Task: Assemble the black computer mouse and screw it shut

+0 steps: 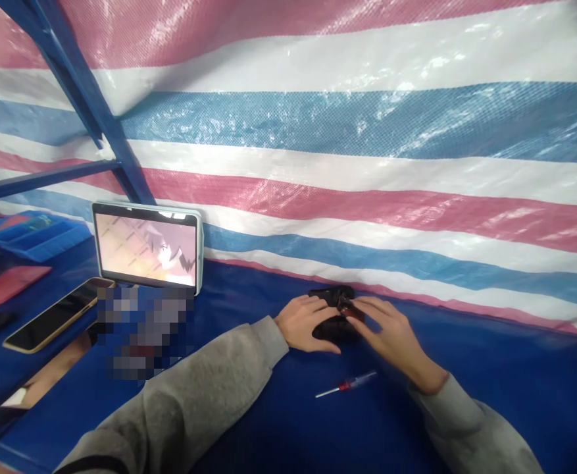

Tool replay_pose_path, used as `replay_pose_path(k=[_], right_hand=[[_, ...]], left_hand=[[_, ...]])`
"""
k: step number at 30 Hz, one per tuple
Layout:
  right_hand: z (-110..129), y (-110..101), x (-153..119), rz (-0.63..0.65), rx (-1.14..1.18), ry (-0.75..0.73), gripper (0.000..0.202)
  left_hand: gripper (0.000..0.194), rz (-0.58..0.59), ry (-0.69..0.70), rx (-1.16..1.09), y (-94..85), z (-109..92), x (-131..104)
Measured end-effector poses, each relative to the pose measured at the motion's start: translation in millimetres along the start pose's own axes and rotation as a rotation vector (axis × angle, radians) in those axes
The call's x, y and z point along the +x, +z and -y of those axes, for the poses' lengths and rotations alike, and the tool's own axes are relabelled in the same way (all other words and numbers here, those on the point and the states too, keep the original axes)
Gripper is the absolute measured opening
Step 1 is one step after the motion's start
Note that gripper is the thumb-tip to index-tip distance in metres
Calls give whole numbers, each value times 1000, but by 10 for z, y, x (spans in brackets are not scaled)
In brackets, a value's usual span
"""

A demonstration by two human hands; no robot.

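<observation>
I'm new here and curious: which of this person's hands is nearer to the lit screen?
Left. The left hand, at the black object, is to the right of the lit screen; the right hand is even farther right.

An object point(328, 294) lies on the table point(268, 421) between the left hand point(308, 322) and right hand point(394, 334), a screwdriver point(346, 384) on their near side. Leftward, a tablet point(146, 249) stands before the sheet point(347, 204), with a phone point(58, 316) nearer left, a tray point(41, 245) far left.
</observation>
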State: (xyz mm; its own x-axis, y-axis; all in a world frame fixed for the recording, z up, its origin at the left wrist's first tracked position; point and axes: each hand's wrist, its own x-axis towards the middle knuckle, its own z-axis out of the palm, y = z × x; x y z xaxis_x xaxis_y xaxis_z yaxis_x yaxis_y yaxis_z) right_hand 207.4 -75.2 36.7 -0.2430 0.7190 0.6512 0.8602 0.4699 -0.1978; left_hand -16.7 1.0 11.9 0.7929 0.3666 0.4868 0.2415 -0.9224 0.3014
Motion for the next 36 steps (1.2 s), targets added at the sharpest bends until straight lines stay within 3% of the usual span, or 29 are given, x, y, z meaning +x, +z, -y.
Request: replay_pose_path(k=[3,7,13,17,27,36], right_hand=[[-24,-27,7,23,14,20,23],[-35,-61,9,66,41,26,23],[-19,-67,8,164,112,-11,25],[-30,-45,0,189,106,6,24],[46,139,-82,298,14,-71,24],[28,152,-96,292,-45,-94,25]], left_hand=[[80,72,55,65,40,17,-4],[78,92,41,84,85,55,0],[65,27,-55,47,71,84,4],[75,21,-126,78,46,83,9],[85,43,-121,-21,154,84,10],[61,9,-89,24,118,54,5]])
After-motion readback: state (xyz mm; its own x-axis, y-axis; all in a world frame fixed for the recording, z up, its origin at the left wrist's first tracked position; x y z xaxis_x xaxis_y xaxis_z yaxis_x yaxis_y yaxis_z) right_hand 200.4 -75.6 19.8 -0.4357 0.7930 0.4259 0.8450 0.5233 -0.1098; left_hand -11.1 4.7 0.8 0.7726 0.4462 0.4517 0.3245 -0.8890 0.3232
